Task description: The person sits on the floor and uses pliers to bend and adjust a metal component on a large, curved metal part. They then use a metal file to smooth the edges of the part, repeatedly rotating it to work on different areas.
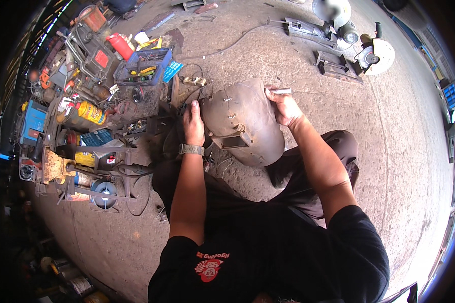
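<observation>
A worn grey-brown welding mask (pixel 247 113) is held up in front of me between my two hands, its domed outer face toward me. A small rectangular window frame (pixel 231 141) juts from its lower middle. My left hand (pixel 193 123) grips the left edge, thumb up, the other fingers mostly hidden behind it. At the upper right edge, my right hand (pixel 286 108) is closed on the rim. A short pale stick (pixel 282 91) shows at its thumb; its kind is unclear. A watch (pixel 191 149) is on my left wrist.
To the left stands a cluttered metal bench with a blue toolbox (pixel 149 63), a red bottle (pixel 120 45), a yellow bottle (pixel 91 112) and loose tools. Two cut-off saws (pixel 376 57) stand at the far right. A cable (pixel 232 41) crosses the concrete floor (pixel 409 166).
</observation>
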`<state>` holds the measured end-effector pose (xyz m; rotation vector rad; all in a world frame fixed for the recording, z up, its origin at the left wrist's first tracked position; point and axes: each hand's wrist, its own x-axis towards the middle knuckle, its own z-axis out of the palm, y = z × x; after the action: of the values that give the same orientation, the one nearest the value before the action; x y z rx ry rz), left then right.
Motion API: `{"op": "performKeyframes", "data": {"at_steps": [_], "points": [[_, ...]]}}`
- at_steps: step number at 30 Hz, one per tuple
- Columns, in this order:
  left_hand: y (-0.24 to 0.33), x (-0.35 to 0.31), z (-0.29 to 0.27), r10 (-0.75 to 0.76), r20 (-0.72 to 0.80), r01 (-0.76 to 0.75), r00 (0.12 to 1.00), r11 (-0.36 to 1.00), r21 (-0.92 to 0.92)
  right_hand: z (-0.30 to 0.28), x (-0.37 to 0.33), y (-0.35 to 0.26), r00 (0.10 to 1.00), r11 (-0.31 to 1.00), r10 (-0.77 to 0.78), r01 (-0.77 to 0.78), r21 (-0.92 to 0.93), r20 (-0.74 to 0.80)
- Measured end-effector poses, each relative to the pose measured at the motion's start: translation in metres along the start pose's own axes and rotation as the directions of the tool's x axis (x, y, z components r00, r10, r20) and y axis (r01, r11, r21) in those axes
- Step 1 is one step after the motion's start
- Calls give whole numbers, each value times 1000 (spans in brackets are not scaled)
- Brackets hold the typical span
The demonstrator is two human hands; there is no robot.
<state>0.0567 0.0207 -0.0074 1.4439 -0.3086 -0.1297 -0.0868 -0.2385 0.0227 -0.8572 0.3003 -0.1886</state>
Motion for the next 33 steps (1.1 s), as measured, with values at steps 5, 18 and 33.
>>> {"op": "performKeyframes", "data": {"at_steps": [5, 18, 33], "points": [[20, 0, -8, 231, 104, -244, 967, 958, 147, 6, 15, -24, 994, 970, 36, -9, -244, 107], [61, -22, 2, -184, 800, 10, 571, 976, 217, 52, 47, -72, 891, 588, 182, 240, -772, 415], [46, -30, 7, -158, 631, 152, 760, 986, 64, 77, -4, -104, 681, 196, -678, 529, -826, 275]]}}
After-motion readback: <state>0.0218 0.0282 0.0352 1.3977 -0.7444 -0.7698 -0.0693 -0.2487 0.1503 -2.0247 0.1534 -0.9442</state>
